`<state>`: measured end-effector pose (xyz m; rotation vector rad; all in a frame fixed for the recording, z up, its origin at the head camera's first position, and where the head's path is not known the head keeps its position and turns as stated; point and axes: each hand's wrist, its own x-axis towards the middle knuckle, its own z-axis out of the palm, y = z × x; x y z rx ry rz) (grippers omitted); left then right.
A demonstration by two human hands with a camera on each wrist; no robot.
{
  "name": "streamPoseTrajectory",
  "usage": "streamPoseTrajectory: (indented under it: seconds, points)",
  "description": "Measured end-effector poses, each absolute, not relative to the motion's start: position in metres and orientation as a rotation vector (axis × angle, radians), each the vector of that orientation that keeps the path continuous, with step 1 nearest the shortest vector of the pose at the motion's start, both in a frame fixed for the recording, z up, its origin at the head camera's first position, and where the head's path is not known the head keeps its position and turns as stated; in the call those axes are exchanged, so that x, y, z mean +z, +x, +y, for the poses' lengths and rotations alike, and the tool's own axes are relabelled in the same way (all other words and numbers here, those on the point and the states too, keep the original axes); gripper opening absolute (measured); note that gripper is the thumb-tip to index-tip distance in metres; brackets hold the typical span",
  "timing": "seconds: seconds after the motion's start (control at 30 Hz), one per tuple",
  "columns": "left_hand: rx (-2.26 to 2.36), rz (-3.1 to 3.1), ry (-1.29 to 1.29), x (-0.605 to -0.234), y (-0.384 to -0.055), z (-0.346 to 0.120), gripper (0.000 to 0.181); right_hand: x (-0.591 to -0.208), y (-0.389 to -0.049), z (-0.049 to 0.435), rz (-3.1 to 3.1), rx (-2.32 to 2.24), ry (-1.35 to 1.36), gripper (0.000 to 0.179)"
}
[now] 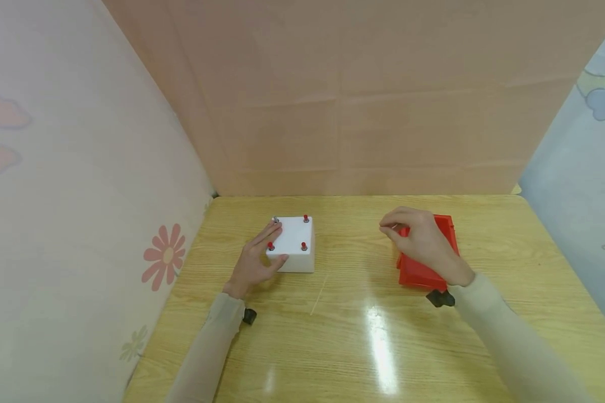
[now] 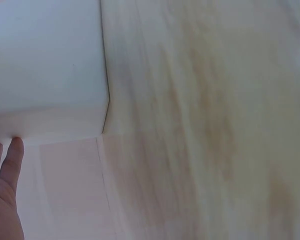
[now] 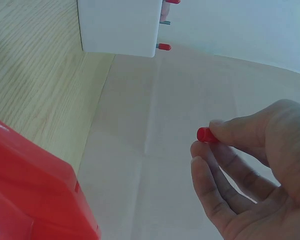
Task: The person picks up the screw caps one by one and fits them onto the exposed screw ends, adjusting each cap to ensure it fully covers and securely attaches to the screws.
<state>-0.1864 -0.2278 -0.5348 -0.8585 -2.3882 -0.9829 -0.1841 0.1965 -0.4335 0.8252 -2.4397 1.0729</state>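
Observation:
A white box [image 1: 292, 238] stands on the table with short posts at its top corners. Red caps [image 1: 306, 218] cover three of them; the far-left post [image 1: 275, 220] shows bare metal. My left hand [image 1: 254, 260] rests on the box's left side, fingers extended over its top and thumb by the front edge. In the left wrist view, fingertips [image 2: 15, 142] touch the white box [image 2: 45, 60]. My right hand [image 1: 418, 238] is raised over a red tray [image 1: 418, 272]. Between thumb and fingers it pinches a small red cap [image 3: 204, 134], clear in the right wrist view.
The wooden table [image 1: 333, 336] ends at a tan paper-like wall [image 1: 358, 112] behind. Pale decorated walls [image 1: 80, 168] stand to the left and right. Bare tabletop lies between the white box and the red tray.

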Motion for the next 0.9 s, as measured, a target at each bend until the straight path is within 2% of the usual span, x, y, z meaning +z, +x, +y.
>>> streamPoseTrajectory:
  seconds: [0.9]
  points:
    - [-0.956,-2.403,-0.87,-0.54,-0.187,-0.226,0.07,-0.426,-0.196,0.178,-2.312,1.111,0.879,0.022]
